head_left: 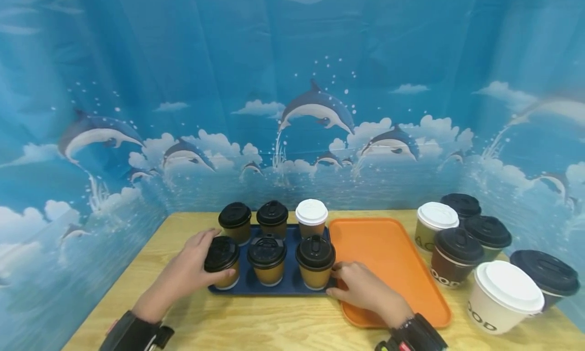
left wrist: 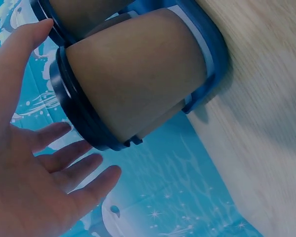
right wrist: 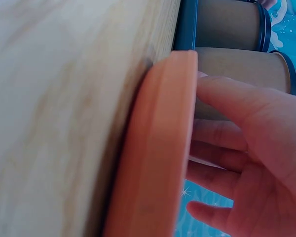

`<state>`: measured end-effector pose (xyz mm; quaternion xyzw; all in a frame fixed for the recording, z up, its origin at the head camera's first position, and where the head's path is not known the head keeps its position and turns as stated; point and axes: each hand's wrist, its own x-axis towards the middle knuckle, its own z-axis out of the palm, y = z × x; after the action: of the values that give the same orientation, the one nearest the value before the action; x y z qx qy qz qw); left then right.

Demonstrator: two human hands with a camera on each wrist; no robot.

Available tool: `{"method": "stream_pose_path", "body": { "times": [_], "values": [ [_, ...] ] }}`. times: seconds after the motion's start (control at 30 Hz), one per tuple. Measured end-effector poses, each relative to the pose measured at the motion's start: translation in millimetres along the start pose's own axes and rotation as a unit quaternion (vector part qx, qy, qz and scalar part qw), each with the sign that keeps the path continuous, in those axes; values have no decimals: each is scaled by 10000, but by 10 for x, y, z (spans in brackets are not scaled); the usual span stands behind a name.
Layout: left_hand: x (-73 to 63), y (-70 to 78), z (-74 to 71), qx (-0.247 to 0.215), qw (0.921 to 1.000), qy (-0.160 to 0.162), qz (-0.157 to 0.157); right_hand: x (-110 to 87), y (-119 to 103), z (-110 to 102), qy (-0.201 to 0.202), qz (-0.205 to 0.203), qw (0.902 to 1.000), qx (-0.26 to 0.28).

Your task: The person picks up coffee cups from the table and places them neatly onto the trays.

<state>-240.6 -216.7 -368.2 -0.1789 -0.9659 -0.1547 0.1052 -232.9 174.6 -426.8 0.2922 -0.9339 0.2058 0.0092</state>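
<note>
A dark blue tray (head_left: 291,274) holds several brown paper cups in two rows. All three front cups have black lids; behind them stand two black-lidded cups (head_left: 272,216) and one white-lidded cup (head_left: 312,216). My left hand (head_left: 194,267) is spread around the front-left cup (head_left: 222,259); in the left wrist view its fingers are loosely bent, with a gap to that cup (left wrist: 138,74). At the tray's right end, beside the front-right cup (head_left: 315,259), is my right hand (head_left: 365,290). Its thumb lies near the tray corner; whether it touches is unclear.
An orange tray (head_left: 370,244) lies against the blue tray's right side, partly under my right hand. Farther right stand several larger cups, among them a white one (head_left: 495,302) and a dark brown one (head_left: 450,264). A dolphin-print curtain (head_left: 292,112) surrounds the wooden table (head_left: 237,320).
</note>
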Motion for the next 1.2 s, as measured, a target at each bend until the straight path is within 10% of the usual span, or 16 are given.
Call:
{"method": "stream_pose_path", "body": {
  "times": [0.23,0.47,0.83,1.0,1.2],
  "values": [
    [37,213,-78,131,9961,718,503,8,7,-1,-17,66,10000,30],
    [64,816,-63,39,9596,1874,2099,-9,40,-21,37,-47,9999,-134],
    [15,1823,502,-581,9423,-88,3297,-134,137,-250,-384,83,9972,639],
    [152,2119,785,-64,9431,-1160,3116,-189,167,-477,0,258,9993,272],
    [255,2335,1069,-19,9497,-1477,2763,-292,220,-731,436,640,9970,-40]
  ]
}}
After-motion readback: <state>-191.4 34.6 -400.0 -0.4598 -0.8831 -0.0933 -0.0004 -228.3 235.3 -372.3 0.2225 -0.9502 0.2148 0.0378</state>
